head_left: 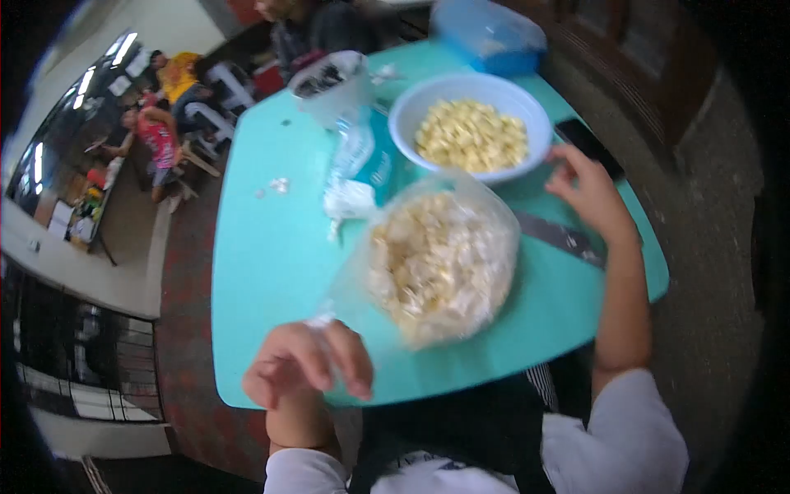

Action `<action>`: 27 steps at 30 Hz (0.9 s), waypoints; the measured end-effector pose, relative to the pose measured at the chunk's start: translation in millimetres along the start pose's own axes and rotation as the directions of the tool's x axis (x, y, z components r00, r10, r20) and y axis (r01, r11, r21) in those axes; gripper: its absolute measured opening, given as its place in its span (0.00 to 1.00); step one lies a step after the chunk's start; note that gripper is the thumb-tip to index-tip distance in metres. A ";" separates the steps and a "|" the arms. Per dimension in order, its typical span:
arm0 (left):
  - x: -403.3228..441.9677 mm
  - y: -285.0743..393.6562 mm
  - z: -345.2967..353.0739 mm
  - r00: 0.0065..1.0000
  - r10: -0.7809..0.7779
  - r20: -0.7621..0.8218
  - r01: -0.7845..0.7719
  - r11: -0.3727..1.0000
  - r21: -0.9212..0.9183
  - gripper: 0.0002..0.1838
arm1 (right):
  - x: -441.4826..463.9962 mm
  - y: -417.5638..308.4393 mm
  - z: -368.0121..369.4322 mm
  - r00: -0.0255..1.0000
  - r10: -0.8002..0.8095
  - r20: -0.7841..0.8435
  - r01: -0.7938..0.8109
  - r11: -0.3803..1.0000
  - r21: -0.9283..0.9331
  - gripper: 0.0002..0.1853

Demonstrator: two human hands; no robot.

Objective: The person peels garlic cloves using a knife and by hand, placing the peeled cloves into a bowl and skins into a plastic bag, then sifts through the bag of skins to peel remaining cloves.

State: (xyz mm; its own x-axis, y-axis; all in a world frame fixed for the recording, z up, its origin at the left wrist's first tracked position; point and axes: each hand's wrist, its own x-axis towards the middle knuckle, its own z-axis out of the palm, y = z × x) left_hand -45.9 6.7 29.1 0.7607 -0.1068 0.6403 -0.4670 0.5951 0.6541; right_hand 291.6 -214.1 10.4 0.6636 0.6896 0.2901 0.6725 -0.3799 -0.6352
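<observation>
On the turquoise table lies a clear plastic bag full of pale yellow and whitish pieces. My left hand is at the bag's gathered end by the near edge, its curled fingers closed on the plastic. My right hand hovers beside the right rim of a pale blue basin, fingers bent and apart, with nothing seen in it. Pale yellow pieces fill the basin. Between the bag and my right forearm, a flat dark blade-like object rests on the table.
A white-and-teal packet stands left of the basin. Behind it are a whitish tub with dark contents and a blue container. A black phone lies at the right edge. Other people are seated farther back.
</observation>
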 end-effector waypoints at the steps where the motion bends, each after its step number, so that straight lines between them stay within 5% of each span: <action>1: -0.6 -0.1 -0.7 1.000 -0.010 -0.008 0.010 1.000 -0.003 0.27 | -0.6 1.2 -1.6 1.000 -0.020 -0.002 0.020 1.000 0.021 0.16; 5: -2.6 1.9 5.1 1.000 -0.020 -0.020 0.020 1.000 0.010 0.28 | -1.2 -2.9 -7.5 0.923 0.287 0.258 -0.254 0.955 -0.154 0.08; 12: -1.6 7.1 5.6 1.000 -0.027 0.009 0.026 0.999 0.046 0.28 | 4.0 7.3 3.1 0.905 0.330 0.268 -0.254 0.926 -0.281 0.09; 18: -1.5 9.9 6.0 1.000 -0.006 -0.027 0.008 0.998 0.057 0.29 | -14.5 -17.7 7.1 0.992 0.130 -0.004 -0.117 0.874 -0.472 0.12; 21: -3.3 12.7 5.9 0.999 -0.020 -0.046 0.025 0.996 0.091 0.30 | -28.0 -85.1 3.9 0.960 -0.009 -0.278 -0.048 0.979 -0.198 0.12; 23: -2.7 12.6 8.1 0.999 -0.018 -0.035 0.020 0.998 0.059 0.31 | -55.3 -104.1 16.0 0.934 -0.301 -0.191 0.310 0.950 0.022 0.12; 24: -2.7 11.3 9.7 0.999 -0.022 -0.035 0.023 0.999 0.036 0.31 | -62.5 -124.2 24.8 0.880 -0.475 -0.012 0.471 0.869 0.153 0.10; 25: -2.6 10.2 10.7 0.999 -0.033 -0.018 0.034 0.999 0.023 0.31 | -69.5 -148.1 37.0 0.761 -0.635 0.133 0.577 0.756 0.310 0.09; 27: -1.3 8.6 11.1 0.998 -0.061 0.025 0.061 0.998 -0.003 0.32 | -73.2 -189.7 71.7 0.720 -0.678 0.150 0.597 0.714 0.365 0.07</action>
State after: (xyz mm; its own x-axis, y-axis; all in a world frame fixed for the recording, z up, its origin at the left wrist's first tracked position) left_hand -56.0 3.1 38.4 0.7764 -0.1628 0.6088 -0.4178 0.5902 0.6907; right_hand 91.9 -148.3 58.4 -0.0274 0.8460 0.5324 0.7567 0.3655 -0.5420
